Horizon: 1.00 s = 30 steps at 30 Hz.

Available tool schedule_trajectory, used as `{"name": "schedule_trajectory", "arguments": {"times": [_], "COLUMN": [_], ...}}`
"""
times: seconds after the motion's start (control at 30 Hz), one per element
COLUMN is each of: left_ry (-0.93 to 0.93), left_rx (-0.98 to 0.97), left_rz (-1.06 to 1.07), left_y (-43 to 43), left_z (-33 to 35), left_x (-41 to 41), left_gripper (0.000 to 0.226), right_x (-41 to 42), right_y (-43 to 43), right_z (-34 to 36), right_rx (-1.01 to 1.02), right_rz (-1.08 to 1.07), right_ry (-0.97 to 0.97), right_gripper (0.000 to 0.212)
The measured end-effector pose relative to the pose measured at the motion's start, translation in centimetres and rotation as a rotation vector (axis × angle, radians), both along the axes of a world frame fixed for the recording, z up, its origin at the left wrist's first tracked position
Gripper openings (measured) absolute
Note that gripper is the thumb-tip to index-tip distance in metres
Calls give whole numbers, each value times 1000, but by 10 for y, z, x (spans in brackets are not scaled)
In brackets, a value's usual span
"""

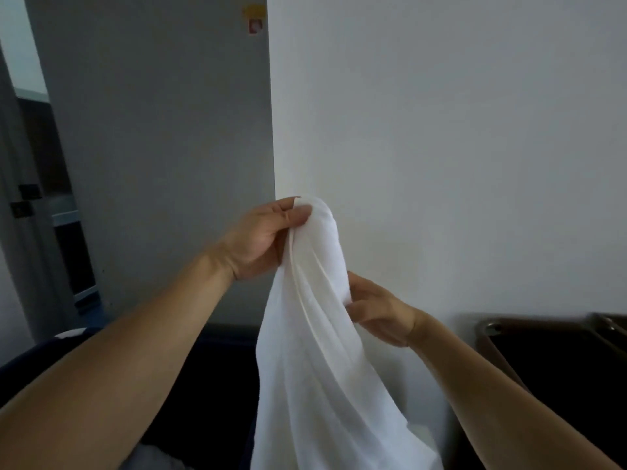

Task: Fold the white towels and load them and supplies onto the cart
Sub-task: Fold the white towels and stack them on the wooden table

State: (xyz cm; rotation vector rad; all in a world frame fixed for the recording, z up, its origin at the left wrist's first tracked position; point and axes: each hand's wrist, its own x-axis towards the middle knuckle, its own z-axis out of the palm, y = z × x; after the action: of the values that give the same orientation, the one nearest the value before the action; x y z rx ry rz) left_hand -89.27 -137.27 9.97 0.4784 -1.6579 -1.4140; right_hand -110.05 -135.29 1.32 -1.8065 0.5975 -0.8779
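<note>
The white towel [315,334] hung limp and light; left hand [258,239] pinched its top edge, right hand [380,310] gripped a side fold; corners looked best.

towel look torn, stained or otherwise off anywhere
Nothing stands out. The white towel hangs bunched, left hand pinching its top, right hand gripping it lower; no tear or stain shows.

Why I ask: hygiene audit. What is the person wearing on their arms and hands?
Nothing visible. The left hand and right hand are bare: no gloves, rings or watch in view. The left forearm and right forearm are bare too, with no sleeve, band or marking as far as the frame shows.
</note>
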Motion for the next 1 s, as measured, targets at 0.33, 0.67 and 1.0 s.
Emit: {"name": "schedule_trajectory", "arguments": {"times": [0.33,0.67,1.0], "left_ry": [-33,-375,-499], "left_rx": [-240,-595,-282], "left_rz": [171,734,894], "left_y": [-42,-84,-85], "left_z": [39,-28,-129], "left_x": [-31,-4,15], "left_gripper": [15,32,12], "right_x": [-32,-45,-54], "right_y": [6,10,32], "right_z": [66,-12,-103], "right_rx": [-348,-417,-97], "right_rz": [-1063,-831,-745], "right_ry": [170,1174,783], "right_gripper": [49,43,44]}}
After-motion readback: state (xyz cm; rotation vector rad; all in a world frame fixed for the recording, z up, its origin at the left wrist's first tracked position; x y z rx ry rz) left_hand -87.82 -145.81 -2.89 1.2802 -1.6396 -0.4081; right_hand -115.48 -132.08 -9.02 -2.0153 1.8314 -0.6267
